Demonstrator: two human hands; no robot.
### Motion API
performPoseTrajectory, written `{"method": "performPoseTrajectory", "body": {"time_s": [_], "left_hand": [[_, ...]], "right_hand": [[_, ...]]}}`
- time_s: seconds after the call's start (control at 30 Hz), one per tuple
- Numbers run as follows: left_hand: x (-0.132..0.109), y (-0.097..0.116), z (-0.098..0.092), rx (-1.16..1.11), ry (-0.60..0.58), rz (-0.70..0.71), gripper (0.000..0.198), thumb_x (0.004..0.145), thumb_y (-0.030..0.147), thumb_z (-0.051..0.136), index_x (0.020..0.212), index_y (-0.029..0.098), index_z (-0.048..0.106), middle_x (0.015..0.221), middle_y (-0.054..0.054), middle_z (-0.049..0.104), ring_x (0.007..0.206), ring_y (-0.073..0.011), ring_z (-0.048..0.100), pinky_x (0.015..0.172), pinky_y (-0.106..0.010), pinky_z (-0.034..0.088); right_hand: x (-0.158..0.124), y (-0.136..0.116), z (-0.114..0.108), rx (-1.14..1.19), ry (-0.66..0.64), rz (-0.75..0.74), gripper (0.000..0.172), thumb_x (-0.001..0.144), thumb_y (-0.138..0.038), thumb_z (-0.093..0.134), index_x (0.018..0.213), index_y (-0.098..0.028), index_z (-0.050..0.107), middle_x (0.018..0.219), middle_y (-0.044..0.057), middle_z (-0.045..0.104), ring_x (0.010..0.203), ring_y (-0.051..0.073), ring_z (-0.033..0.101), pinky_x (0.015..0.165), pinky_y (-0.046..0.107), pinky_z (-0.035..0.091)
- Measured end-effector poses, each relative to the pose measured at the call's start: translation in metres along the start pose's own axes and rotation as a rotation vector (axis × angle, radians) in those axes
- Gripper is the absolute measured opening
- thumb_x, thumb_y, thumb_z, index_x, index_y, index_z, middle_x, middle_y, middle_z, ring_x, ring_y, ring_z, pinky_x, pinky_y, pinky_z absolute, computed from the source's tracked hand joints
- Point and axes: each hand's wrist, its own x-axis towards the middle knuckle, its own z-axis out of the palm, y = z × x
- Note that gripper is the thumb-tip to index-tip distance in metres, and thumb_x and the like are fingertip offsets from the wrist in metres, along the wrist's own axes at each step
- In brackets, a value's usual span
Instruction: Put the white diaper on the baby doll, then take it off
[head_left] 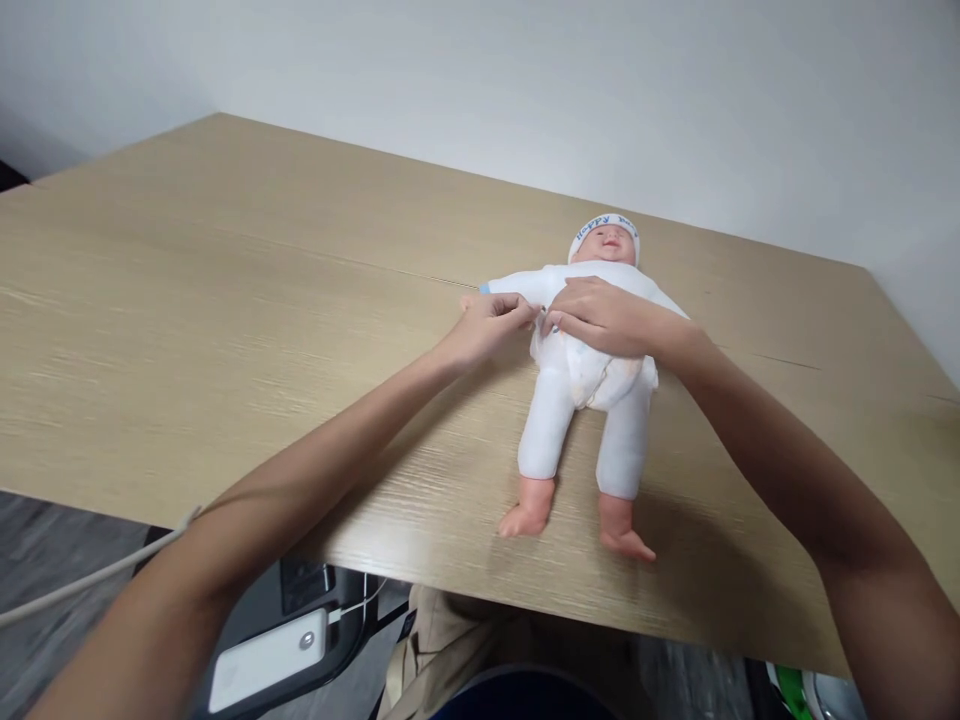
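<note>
A baby doll (546, 425) in a white suit and a cap with blue lettering lies on its back, feet towards me. Round its hips is a white diaper (592, 378). At the diaper's upper left edge, my left hand (491, 325) is closed in a pinch on its side; the exact bit between the fingertips is too small to make out. My right hand (611, 315) lies flat across the doll's belly and the diaper's front, fingers stretched out towards my left hand. It covers the diaper's waist there.
The doll rests on a wide wooden table (300, 300) that meets a pale wall (525, 90). Below the front edge, a white power bank (268, 660) with a cable sits on a dark surface. A pale cord (90, 580) passes near my left forearm.
</note>
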Motion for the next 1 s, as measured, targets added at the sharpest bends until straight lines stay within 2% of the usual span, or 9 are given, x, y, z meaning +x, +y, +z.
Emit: {"method": "performPoseTrajectory", "body": {"time_s": [0.1, 0.17, 0.2, 0.3, 0.43, 0.57, 0.7, 0.87, 1.0], "left_hand": [[0.002, 0.013, 0.011, 0.014, 0.025, 0.021, 0.041, 0.098, 0.044, 0.062, 0.066, 0.022, 0.050, 0.067, 0.002, 0.044, 0.066, -0.0146, 0.039, 0.068, -0.033, 0.033], [0.003, 0.018, 0.020, 0.024, 0.015, 0.023, 0.041, 0.098, 0.043, 0.063, 0.066, 0.022, 0.050, 0.068, 0.003, 0.044, 0.065, -0.0141, 0.038, 0.066, -0.033, 0.031], [0.004, 0.020, 0.024, 0.028, 0.002, 0.023, 0.040, 0.098, 0.043, 0.063, 0.068, 0.021, 0.051, 0.068, 0.002, 0.045, 0.064, -0.0139, 0.038, 0.065, -0.033, 0.030], [0.008, 0.022, 0.038, 0.013, -0.019, 0.036, 0.040, 0.103, 0.043, 0.058, 0.071, 0.021, 0.053, 0.070, 0.001, 0.048, 0.065, -0.0149, 0.041, 0.063, -0.033, 0.032], [0.011, 0.014, 0.048, -0.053, 0.020, 0.159, 0.051, 0.115, 0.052, 0.037, 0.078, 0.023, 0.055, 0.075, -0.003, 0.053, 0.071, -0.0189, 0.048, 0.072, -0.037, 0.045], [0.010, -0.002, 0.049, -0.113, 0.054, 0.232, 0.037, 0.112, 0.061, 0.050, 0.103, 0.026, 0.057, 0.087, -0.002, 0.058, 0.078, -0.0200, 0.054, 0.079, -0.037, 0.052], [0.009, -0.017, 0.048, -0.042, 0.086, 0.206, 0.038, 0.103, 0.060, 0.067, 0.121, 0.028, 0.058, 0.108, -0.006, 0.066, 0.088, -0.0197, 0.059, 0.078, -0.033, 0.052], [0.014, -0.032, 0.045, 0.010, 0.108, 0.212, 0.041, 0.101, 0.059, 0.067, 0.122, 0.025, 0.059, 0.128, -0.009, 0.067, 0.093, -0.0181, 0.059, 0.083, -0.031, 0.052], [0.013, -0.034, 0.048, 0.034, 0.136, 0.235, 0.039, 0.102, 0.056, 0.067, 0.122, 0.025, 0.058, 0.129, -0.009, 0.068, 0.092, -0.0185, 0.060, 0.085, -0.033, 0.052]], "right_hand": [[-0.008, -0.004, -0.003, -0.022, 0.132, 0.030, 0.030, 0.109, -0.042, 0.053, 0.096, -0.028, 0.076, 0.099, 0.006, 0.078, 0.100, 0.028, 0.065, 0.102, 0.045, 0.048], [-0.018, -0.007, -0.004, -0.006, 0.294, 0.130, 0.033, 0.111, -0.044, 0.052, 0.092, -0.027, 0.072, 0.092, 0.005, 0.071, 0.091, 0.026, 0.062, 0.091, 0.042, 0.047], [-0.022, -0.009, -0.005, 0.011, 0.330, 0.172, 0.037, 0.113, -0.046, 0.051, 0.088, -0.026, 0.068, 0.085, 0.004, 0.066, 0.084, 0.024, 0.059, 0.085, 0.041, 0.046], [-0.033, -0.010, -0.002, 0.121, 0.307, 0.237, 0.051, 0.116, -0.058, 0.048, 0.078, -0.025, 0.058, 0.075, 0.000, 0.056, 0.074, 0.020, 0.052, 0.075, 0.037, 0.041], [-0.034, -0.006, 0.003, 0.237, 0.290, 0.258, 0.055, 0.113, -0.065, 0.052, 0.076, -0.025, 0.058, 0.078, 0.000, 0.060, 0.077, 0.020, 0.055, 0.075, 0.035, 0.041], [-0.030, -0.004, 0.007, 0.163, 0.300, 0.299, 0.037, 0.102, -0.046, 0.073, 0.075, -0.023, 0.060, 0.077, -0.001, 0.060, 0.076, 0.018, 0.051, 0.074, 0.034, 0.040], [-0.031, -0.004, 0.009, 0.168, 0.324, 0.318, 0.026, 0.097, -0.031, 0.070, 0.075, -0.024, 0.058, 0.077, -0.001, 0.059, 0.075, 0.018, 0.049, 0.073, 0.034, 0.040], [-0.033, -0.002, 0.009, 0.208, 0.304, 0.352, 0.021, 0.095, -0.028, 0.068, 0.078, -0.024, 0.056, 0.077, -0.001, 0.059, 0.074, 0.018, 0.049, 0.072, 0.035, 0.043], [-0.032, 0.001, 0.014, 0.189, 0.386, 0.350, 0.011, 0.092, -0.025, 0.069, 0.096, -0.025, 0.058, 0.087, 0.000, 0.063, 0.079, 0.020, 0.057, 0.079, 0.037, 0.051]]}}
